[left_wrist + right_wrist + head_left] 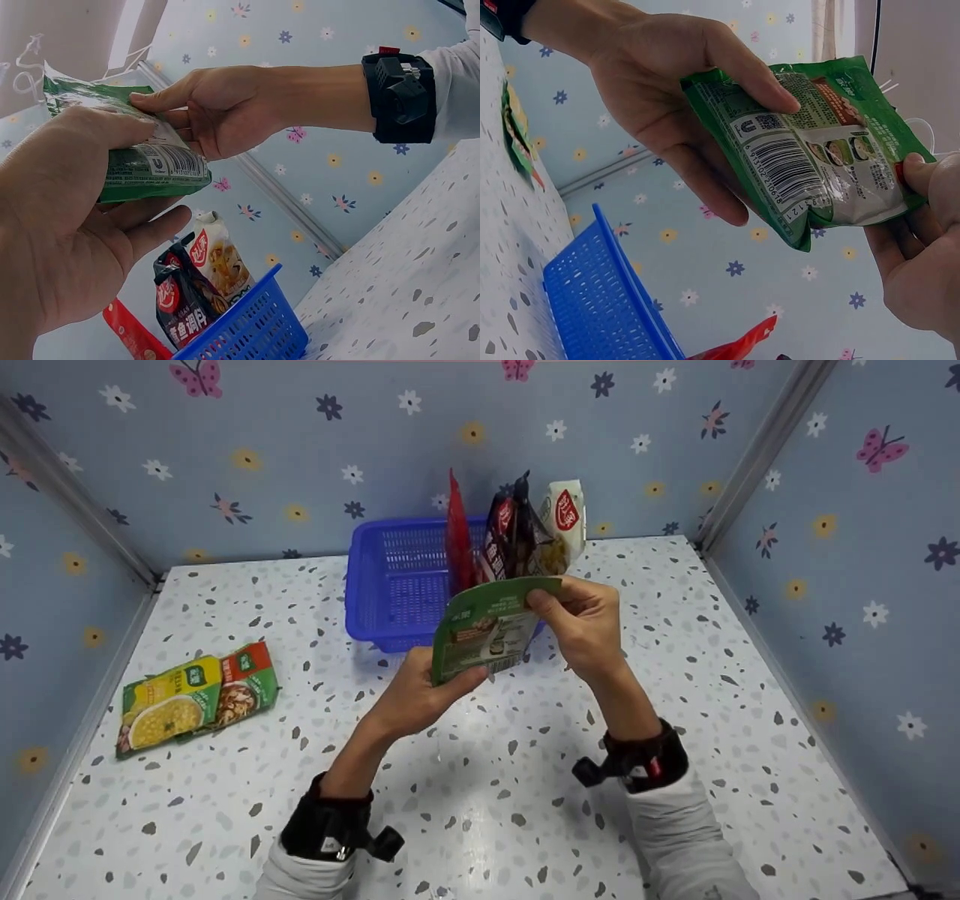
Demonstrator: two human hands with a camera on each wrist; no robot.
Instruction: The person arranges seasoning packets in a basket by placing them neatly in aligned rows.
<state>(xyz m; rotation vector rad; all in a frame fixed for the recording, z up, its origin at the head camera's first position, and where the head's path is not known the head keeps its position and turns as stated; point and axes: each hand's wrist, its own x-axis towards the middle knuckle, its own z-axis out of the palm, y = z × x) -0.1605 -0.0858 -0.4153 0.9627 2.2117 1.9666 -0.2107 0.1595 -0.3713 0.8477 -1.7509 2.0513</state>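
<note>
A green food packet is held up between both hands, its printed back with a barcode facing the head camera. My left hand pinches one end, thumb on the printed side and fingers beneath. At the other end, my right hand grips the packet between thumb and fingers. In the right wrist view the packet looks plump, with a crimped edge. Behind it stands a blue plastic basket, partly hidden by the packet. Upright in its right part are a red packet, a dark packet and a white packet.
To the left on the speckled table, a yellow-green soup packet overlaps a red-green packet. Blue flowered panels enclose the table at the back and sides.
</note>
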